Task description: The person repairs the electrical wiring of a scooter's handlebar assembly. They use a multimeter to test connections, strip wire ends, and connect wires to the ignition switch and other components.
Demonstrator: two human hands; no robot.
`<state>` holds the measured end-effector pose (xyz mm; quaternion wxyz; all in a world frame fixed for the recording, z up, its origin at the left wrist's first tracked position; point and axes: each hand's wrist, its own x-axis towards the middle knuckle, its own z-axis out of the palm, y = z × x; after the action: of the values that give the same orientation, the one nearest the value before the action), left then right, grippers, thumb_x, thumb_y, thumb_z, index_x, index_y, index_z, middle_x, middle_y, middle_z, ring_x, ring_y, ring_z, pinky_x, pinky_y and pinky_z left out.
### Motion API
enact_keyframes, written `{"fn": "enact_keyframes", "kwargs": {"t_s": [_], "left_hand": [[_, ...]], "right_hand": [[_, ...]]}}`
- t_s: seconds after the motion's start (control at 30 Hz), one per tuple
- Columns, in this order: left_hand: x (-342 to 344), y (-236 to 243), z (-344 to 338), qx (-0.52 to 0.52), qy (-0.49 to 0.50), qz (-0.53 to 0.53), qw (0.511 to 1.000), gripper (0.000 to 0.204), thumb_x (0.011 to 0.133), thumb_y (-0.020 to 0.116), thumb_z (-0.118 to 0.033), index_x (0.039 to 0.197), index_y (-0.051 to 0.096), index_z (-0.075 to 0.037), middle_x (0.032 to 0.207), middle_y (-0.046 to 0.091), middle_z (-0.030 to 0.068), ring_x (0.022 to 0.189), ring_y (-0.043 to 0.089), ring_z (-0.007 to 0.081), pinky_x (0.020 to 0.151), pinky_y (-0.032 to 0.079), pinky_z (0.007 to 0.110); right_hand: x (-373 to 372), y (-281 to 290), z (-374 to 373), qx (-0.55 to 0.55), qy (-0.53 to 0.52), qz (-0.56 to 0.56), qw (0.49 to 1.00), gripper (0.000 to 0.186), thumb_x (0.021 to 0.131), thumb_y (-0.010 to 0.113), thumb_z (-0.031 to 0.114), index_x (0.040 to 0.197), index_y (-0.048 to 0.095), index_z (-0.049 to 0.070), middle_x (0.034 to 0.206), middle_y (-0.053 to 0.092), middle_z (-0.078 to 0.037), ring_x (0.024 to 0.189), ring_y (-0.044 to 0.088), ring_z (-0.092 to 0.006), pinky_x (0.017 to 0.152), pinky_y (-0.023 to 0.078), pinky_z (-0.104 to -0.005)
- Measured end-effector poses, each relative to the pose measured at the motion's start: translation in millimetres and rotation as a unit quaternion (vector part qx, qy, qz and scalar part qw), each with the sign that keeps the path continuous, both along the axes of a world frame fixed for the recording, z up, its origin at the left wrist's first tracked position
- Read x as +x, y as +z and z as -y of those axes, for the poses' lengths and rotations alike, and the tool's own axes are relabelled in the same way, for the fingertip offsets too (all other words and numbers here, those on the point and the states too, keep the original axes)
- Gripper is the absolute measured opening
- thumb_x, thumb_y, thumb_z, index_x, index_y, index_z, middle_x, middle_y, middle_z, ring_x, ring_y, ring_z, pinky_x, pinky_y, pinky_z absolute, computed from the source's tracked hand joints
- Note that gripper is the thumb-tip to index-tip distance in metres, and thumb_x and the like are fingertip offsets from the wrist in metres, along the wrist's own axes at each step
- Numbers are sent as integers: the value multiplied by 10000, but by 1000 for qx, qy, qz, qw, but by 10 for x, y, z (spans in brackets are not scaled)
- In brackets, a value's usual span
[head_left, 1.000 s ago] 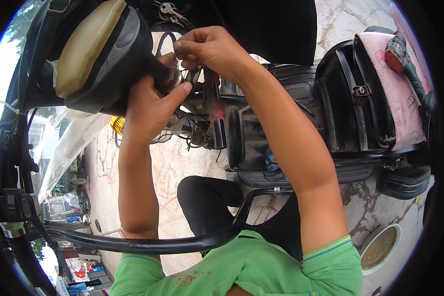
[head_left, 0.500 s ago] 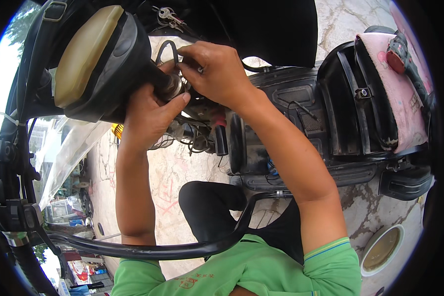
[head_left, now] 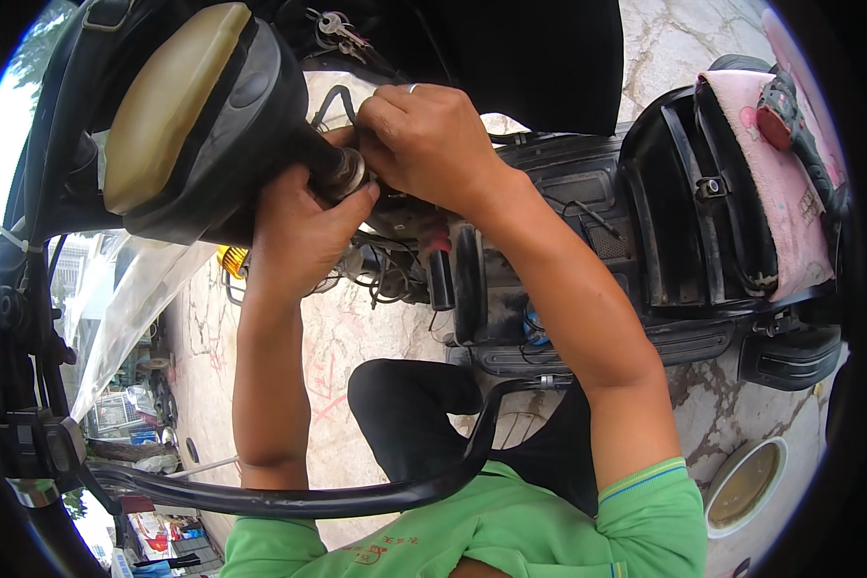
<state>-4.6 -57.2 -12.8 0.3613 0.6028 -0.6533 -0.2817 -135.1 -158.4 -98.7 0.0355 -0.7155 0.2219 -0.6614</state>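
Observation:
An electric scooter's front end fills the upper left, with a black steering stem (head_left: 318, 154) ending in a metal collar (head_left: 349, 173). My left hand (head_left: 299, 231) is wrapped round the stem from below, its thumb against the collar. Just right of the collar, my right hand (head_left: 429, 140) is closed with its fingers curled. A looped black cable (head_left: 334, 97) runs into its fingers; the fingertips themselves are hidden. Below both hands hang tangled wires (head_left: 390, 279) and a black cylindrical part (head_left: 440, 279) with a red end.
A headlight housing (head_left: 178, 106) with a yellowed lens is at upper left, with keys (head_left: 335, 31) nearby. A curved black bar (head_left: 289, 493) crosses before my body. To the right are the black footboard (head_left: 578, 183), the seat box with a pink cover (head_left: 742, 116), and a round basin (head_left: 747, 486).
My right hand has turned slightly, its knuckles rolling upward, and the cable loop has shifted with it. My left hand and the stem have moved slightly right in view.

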Motion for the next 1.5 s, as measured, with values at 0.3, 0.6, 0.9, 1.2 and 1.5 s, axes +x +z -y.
{"fn": "enact_keyframes", "kwargs": {"t_s": [0.3, 0.6, 0.9, 1.2, 1.5], "left_hand": [[-26, -7, -1, -25, 24, 55, 998, 440, 844, 735, 25, 1272, 631, 19, 1027, 644, 27, 923, 602, 76, 847, 501, 235], [-53, 25, -2, -19, 38, 74, 996, 427, 829, 748, 17, 1245, 650, -3, 1010, 639, 21, 916, 591, 75, 842, 486, 237], [-77, 25, 0, -25, 44, 94, 994, 403, 824, 752, 11, 1217, 667, -21, 981, 633, 6, 890, 586, 71, 830, 481, 230], [-57, 10, 11, -28, 40, 96, 994, 414, 819, 764, 16, 1219, 664, -23, 1016, 619, 4, 927, 569, 75, 870, 452, 230], [-53, -17, 4, -58, 48, 122, 990, 363, 801, 757, -18, 1156, 687, -38, 940, 631, 19, 864, 591, 94, 823, 499, 257]], "right_hand": [[57, -155, 66, 80, 156, 124, 977, 124, 744, 723, 12, 826, 634, 35, 683, 631, -61, 610, 642, -189, 562, 508, -300], [43, -130, 78, 180, 173, 197, 948, 64, 806, 710, 34, 826, 652, 14, 679, 653, -69, 586, 626, -130, 553, 496, -263], [31, -111, 159, 146, 99, 236, 956, 84, 783, 723, 52, 806, 650, 18, 686, 666, -87, 588, 660, -189, 561, 516, -289], [-57, -67, 325, 116, 82, 273, 951, 92, 800, 737, 65, 846, 674, 17, 721, 690, -97, 620, 685, -196, 575, 531, -301], [-266, -154, 313, 260, 202, 138, 934, 199, 927, 708, 100, 1097, 733, -1, 875, 741, -64, 799, 689, -102, 701, 544, -238]]}}
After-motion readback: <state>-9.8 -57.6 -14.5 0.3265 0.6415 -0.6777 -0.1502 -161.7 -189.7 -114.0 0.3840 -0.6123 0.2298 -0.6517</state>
